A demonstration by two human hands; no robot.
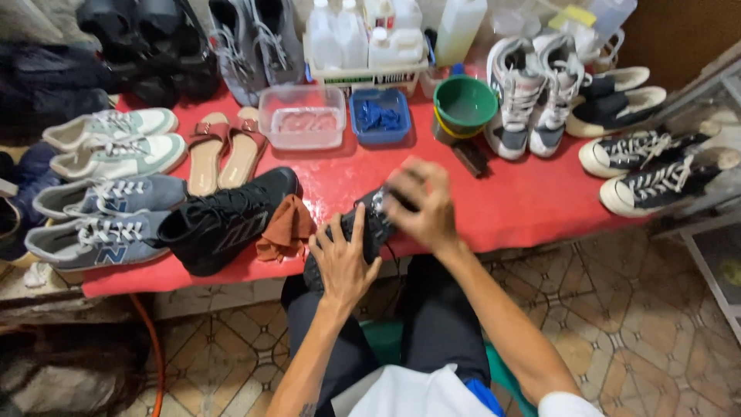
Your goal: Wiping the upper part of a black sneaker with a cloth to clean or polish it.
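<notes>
At the near edge of the red table (502, 208), a black sneaker (363, 232) lies partly over the person's lap. The left hand (340, 259) presses on its near end with fingers spread flat, steadying rather than clasping. The right hand (423, 202) sits over the shoe's far end, fingers curled; it is motion-blurred, so I cannot tell what it holds, though something pale, perhaps foam or a cloth, shows under it. Just left of the shoe lies a rust-brown rag (285, 230), and beyond that its black mate (224, 220). A dark brush (469, 157) rests farther back, near a green bowl (465, 104).

With only a flat palm holding it, the sneaker could twist or slide off the table edge under hard rubbing. A wide stroke to the left might also drag the rag off the table.
</notes>
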